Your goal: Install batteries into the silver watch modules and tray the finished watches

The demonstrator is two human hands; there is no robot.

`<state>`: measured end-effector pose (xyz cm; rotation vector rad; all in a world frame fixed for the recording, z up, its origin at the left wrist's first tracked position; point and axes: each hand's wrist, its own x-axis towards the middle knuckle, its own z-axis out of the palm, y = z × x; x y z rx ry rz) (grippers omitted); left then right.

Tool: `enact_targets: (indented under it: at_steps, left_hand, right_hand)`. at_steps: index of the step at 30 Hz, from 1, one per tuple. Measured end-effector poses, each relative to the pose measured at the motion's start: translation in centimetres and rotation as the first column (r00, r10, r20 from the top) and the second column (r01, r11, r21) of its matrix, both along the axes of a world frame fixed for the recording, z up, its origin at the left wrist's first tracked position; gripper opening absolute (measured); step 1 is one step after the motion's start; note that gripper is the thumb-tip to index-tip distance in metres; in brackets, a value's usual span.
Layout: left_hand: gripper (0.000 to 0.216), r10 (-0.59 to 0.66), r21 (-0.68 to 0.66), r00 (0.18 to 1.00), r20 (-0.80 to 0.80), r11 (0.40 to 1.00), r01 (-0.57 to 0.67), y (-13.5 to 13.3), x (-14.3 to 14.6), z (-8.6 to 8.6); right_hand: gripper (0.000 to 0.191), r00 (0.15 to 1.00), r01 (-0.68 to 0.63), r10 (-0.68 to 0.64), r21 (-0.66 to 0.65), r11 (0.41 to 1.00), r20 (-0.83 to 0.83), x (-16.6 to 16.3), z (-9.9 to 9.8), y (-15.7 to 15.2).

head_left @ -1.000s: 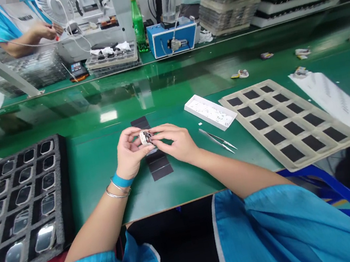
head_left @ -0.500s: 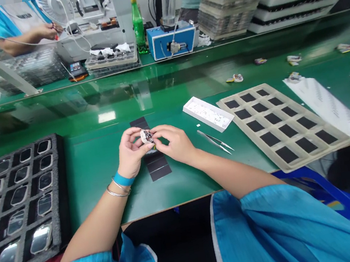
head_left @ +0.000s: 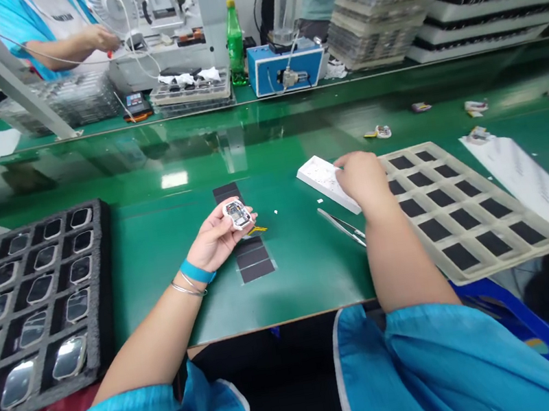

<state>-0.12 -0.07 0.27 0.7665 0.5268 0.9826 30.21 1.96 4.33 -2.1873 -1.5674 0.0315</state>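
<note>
We recorded our left hand (head_left: 217,239) turned palm up above the bench (head_left: 309,290), fingers curled and thumb alongside, cradling a small white-rimmed electronic module (head_left: 238,214) near the fingertips. The module sat just over the lower of two dark strip mats (head_left: 253,261), with its open side, showing dark internal parts, facing up towards the camera. Its long axis ran roughly across our view, slightly tipped, though the squat outline made this reading uncertain. Our right hand (head_left: 363,181) was well apart from the module, resting over the edge of a white tray (head_left: 320,181); its fingers were hidden behind the knuckles, so we could not tell whether they pinched anything. A pair of steel tweezers (head_left: 341,226) lay just below that hand, partly under the forearm. We judged the main risk to be the module's shallow seat: a slight roll of the wrist could slide it off the fingers onto the mat or bench, jarring its exposed parts. A small yellow piece (head_left: 257,230) lay loose beside the mat and could be lost or swept away by a sleeve. Pressure from the right hand could also tip the white tray and scatter its small contents, while the forearm could nudge the tweezers towards the beige tray with black pads (head_left: 469,216).
</note>
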Motion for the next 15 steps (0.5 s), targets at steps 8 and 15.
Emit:
enact_targets:
  at_steps: [8, 15]
  left_hand:
    - [0.053, -0.124, -0.054, 0.992, 0.025, 0.991, 0.125, -0.6, 0.4, 0.2]
    - [0.047, -0.185, -0.048, 0.982, 0.018, 0.981, 0.186, -0.9, 0.8, 0.2]
  right_hand:
    - [0.007, 0.636, -0.563, 0.77, 0.654, 0.505, -0.047, -10.2, -1.2, -3.3]
    - [0.01, 0.596, -0.591, 0.802, 0.663, 0.46, -0.025, -12.1, -2.4, -4.4]
